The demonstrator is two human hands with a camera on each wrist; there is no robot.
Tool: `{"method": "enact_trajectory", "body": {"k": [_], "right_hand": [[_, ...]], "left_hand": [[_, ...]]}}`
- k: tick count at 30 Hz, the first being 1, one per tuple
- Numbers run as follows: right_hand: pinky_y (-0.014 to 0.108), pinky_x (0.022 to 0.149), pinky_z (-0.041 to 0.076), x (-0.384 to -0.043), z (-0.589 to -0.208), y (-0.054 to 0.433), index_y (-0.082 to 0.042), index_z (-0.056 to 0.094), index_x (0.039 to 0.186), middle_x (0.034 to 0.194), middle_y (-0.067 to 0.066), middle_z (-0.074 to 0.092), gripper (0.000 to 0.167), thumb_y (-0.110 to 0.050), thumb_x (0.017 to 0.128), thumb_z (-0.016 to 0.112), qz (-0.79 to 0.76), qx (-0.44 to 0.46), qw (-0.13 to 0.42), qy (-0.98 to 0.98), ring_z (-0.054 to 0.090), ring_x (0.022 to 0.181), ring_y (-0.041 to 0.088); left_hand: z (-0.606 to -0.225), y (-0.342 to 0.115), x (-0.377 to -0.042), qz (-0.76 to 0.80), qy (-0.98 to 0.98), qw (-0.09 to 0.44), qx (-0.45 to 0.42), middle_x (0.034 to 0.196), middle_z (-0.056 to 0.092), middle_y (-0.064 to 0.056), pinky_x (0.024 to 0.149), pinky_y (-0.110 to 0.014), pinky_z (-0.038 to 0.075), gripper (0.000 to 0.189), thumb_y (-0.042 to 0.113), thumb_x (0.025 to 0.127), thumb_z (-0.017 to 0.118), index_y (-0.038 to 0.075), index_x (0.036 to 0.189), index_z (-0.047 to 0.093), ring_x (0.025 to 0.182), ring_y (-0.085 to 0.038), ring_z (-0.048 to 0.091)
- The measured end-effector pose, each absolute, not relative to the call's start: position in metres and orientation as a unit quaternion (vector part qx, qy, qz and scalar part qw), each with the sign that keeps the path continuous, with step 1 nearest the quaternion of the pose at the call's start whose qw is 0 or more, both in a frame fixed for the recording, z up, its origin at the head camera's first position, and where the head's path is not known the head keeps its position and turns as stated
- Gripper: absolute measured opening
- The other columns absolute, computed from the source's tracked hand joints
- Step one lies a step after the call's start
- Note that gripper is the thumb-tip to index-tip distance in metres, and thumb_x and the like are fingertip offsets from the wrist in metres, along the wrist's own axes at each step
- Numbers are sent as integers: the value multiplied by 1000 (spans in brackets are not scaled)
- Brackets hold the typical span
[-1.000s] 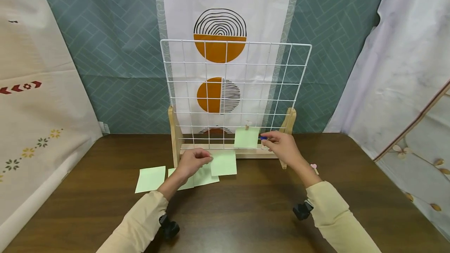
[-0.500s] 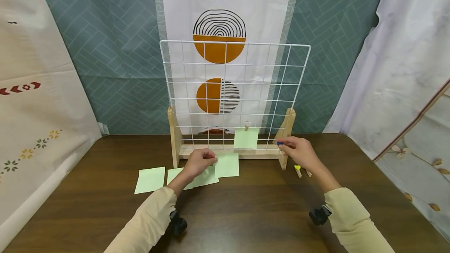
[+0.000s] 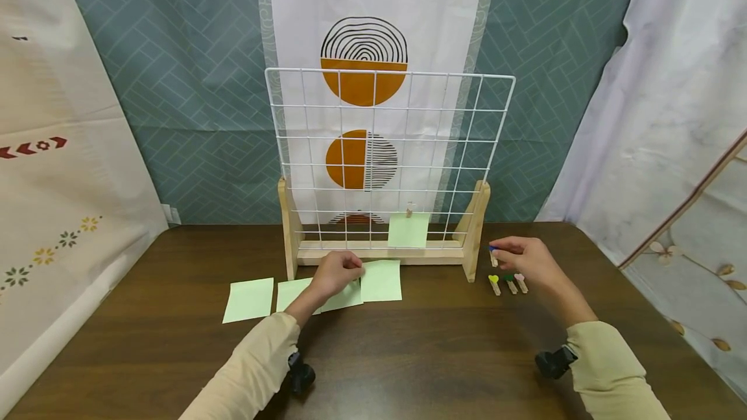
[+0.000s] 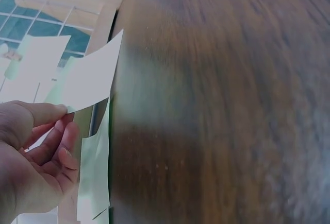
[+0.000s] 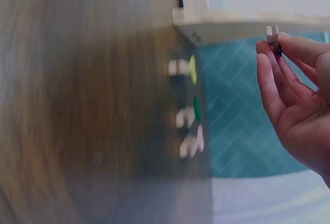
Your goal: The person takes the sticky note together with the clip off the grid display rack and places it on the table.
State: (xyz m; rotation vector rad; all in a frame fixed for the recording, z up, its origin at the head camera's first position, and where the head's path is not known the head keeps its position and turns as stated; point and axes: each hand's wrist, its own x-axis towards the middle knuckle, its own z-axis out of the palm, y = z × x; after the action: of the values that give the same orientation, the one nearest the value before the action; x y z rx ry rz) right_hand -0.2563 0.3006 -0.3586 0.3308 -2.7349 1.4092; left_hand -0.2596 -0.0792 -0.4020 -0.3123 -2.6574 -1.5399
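Note:
My left hand (image 3: 334, 276) pinches a pale green paper square (image 3: 382, 281) by its left edge between thumb and fingertips. In the left wrist view the held paper (image 4: 93, 77) bends slightly, its far corner raised. My right hand (image 3: 530, 266) pinches a small wooden clothespin (image 5: 272, 35) with a blue top, off to the right of the rack. Below that hand on the table lie three more clothespins: yellow heart (image 3: 494, 280), green (image 3: 510, 282) and pink (image 3: 521, 281). Another green square (image 3: 408, 231) hangs on the white wire grid (image 3: 373, 109), clipped by a clothespin (image 3: 410, 212).
Wooden feet (image 3: 477, 229) and a crossbar (image 3: 327, 253) support the grid. More green squares lie on the brown table (image 3: 408, 355) at the left, one apart (image 3: 248, 300) and two overlapping partly behind my left hand. Patterned cloth (image 3: 204, 83) hangs behind.
My right hand has moved right and nearer with the blue-topped clothespin, away from the grid, uncovering the clothespins on the table. My left hand has shifted slightly right and lower with the paper square.

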Motion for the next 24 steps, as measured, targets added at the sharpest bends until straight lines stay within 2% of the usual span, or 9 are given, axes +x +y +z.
{"method": "enact_trajectory", "body": {"k": [3,10,15,24], "right_hand": [[35,74,56,-256,-362,310,14,57,122,114,28,62,36,-11,96,60,455,90,21,-886,68,86,31],[41,75,55,-258,-373,334,16,57,120,111,28,62,35,-9,95,61,436,74,31,-896,68,83,26],[36,70,56,-258,-378,350,17,59,117,108,28,63,33,-8,94,61,410,74,30,-909,67,79,23],[32,66,55,-257,-386,366,19,58,115,108,31,63,33,-8,94,61,392,78,-7,-916,67,76,23]], "left_hand": [[-402,-77,-259,-493,-863,30,-107,71,64,-1,58,-27,44,5,3,83,71,-2,84,69,64,-11,56],[-399,-75,-259,-466,-877,37,-113,71,64,-1,60,-29,45,6,4,82,72,-1,82,70,66,-13,57],[-398,-74,-260,-453,-882,43,-123,70,64,0,60,-28,46,9,6,81,73,-2,79,69,65,-11,57],[-402,-74,-261,-446,-883,51,-135,69,65,-1,58,-28,45,5,2,79,73,-1,77,69,62,-11,56]]}}
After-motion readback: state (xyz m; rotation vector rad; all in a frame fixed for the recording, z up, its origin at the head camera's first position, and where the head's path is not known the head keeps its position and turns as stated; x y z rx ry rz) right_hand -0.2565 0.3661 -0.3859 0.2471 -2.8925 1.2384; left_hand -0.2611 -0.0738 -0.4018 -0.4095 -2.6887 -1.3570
